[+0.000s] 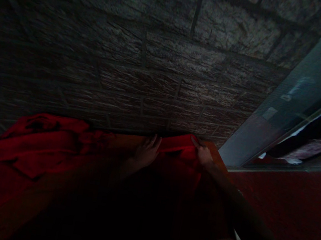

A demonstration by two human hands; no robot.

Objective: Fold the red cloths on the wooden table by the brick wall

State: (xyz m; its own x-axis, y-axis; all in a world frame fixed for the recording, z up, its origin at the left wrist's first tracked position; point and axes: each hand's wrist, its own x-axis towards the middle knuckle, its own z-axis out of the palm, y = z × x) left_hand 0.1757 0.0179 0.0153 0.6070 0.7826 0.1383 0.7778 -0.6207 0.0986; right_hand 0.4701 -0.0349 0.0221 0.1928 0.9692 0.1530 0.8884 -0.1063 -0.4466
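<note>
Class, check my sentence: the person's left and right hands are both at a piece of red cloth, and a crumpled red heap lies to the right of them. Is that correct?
Not quite: the side is wrong. The head view shows the crumpled red heap to the left of the left hand and right hand, which are both at the piece of red cloth.

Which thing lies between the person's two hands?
Red cloth lies between the left hand and the right hand, near the far edge of the table, in the head view; lower down is too dark to tell.
</note>
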